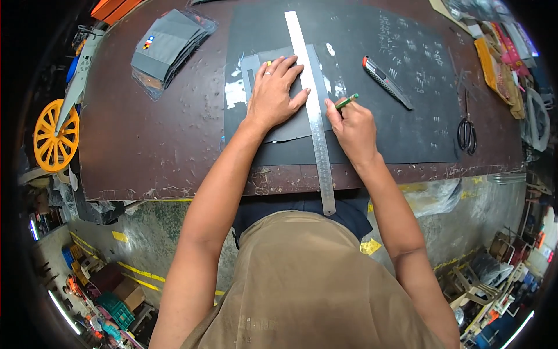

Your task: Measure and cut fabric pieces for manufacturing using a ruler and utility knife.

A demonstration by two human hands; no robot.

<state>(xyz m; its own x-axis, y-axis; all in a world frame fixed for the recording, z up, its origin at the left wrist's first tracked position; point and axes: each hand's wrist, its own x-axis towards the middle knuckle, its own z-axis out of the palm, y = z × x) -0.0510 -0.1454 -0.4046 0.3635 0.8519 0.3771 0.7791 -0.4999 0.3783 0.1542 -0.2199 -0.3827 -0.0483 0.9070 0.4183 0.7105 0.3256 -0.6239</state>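
Observation:
A long steel ruler [317, 125] lies over a grey sheet [285, 129] on a black mat, its near end jutting past the table's front edge. My left hand [276, 90] is spread flat on the sheet, with fingertips and thumb against the ruler's left edge. In my right hand [353, 125], just right of the ruler, is a green pencil [347, 102], gripped between thumb and fingers. Its writing tip is hard to make out. To the right, a red-and-grey utility knife [386, 82] rests on the mat.
The black mat [418, 136], with pale handwritten marks, covers part of the brown table [163, 148]. A stack of grey fabric pieces [168, 49] sits at the far left. Black-handled scissors [467, 134] lie at the right. An orange wheel [56, 135] stands beyond the left edge.

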